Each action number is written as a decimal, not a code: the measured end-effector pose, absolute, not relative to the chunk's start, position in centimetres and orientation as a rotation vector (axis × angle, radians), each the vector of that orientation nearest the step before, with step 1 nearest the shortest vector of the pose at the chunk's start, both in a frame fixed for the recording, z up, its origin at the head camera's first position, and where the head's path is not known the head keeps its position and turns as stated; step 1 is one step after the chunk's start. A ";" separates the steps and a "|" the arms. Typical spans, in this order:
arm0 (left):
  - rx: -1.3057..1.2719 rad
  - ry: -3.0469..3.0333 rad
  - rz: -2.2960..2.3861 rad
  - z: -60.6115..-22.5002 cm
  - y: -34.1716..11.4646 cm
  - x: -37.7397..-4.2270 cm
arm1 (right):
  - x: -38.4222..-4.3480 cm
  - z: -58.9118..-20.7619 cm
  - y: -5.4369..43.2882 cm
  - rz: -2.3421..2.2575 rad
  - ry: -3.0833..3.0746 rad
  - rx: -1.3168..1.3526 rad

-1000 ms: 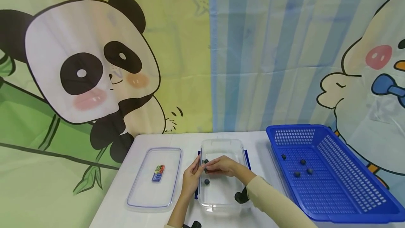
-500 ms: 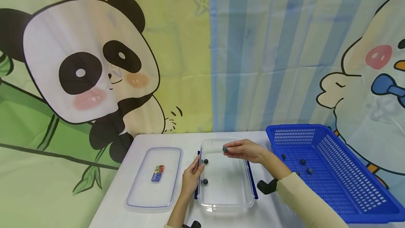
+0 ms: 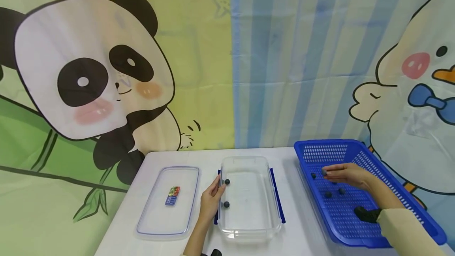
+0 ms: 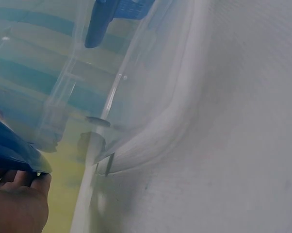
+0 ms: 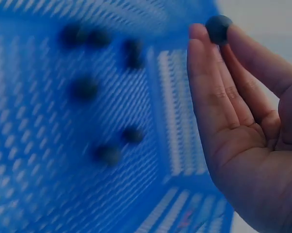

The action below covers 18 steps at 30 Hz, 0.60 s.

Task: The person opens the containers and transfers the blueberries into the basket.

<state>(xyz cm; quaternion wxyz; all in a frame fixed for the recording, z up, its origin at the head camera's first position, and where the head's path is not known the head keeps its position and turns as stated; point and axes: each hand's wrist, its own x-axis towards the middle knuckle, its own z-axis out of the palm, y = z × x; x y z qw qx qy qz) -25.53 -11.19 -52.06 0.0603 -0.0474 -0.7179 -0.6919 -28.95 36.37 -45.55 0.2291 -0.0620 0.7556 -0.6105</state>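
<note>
In the head view my right hand (image 3: 350,175) is over the blue plastic basket (image 3: 332,224), pinching a small dark blue ball (image 3: 324,172) that looks like a blueberry. The right wrist view shows that ball (image 5: 219,29) between thumb and fingertips, above the basket wall. Several similar balls (image 3: 328,194) lie on the basket floor. My left hand (image 3: 209,200) grips the left wall of a clear plastic container (image 3: 249,230), thumb at the rim. Its blue side latch (image 4: 12,148) shows beside those fingers in the left wrist view. Two dark balls (image 3: 226,204) lie inside along that wall.
A clear lid (image 3: 149,218) with a fruit-printed label (image 3: 172,196) lies flat left of the container on the white table (image 3: 288,192). The container's right latch (image 3: 278,196) hangs outward, towards the basket. A cartoon-printed curtain (image 3: 263,70) stands behind the table.
My right hand has taken a ball from the container's left side, lifted it and carried it right, over the basket. My left hand has stayed at the container. The head view has turned slightly right.
</note>
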 end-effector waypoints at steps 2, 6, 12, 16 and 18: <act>-0.137 -2.173 -2.094 -52.1 -11.3 -25.5 | -28.8 -46.6 37.6 -1.661 2.070 -0.162; -0.133 -2.150 -2.128 -52.1 -11.3 -25.5 | -28.8 -48.2 38.8 -1.679 2.007 -0.139; -0.118 -2.161 -2.133 -52.2 -11.1 -25.6 | -29.0 -49.2 39.3 -1.725 1.934 -0.106; -0.114 -2.169 -2.120 -52.2 -11.2 -25.6 | -29.2 -49.7 39.2 -1.755 1.894 -0.060; -0.118 -2.169 -2.118 -52.2 -11.2 -25.7 | -29.3 -49.8 39.2 -1.766 1.883 -0.054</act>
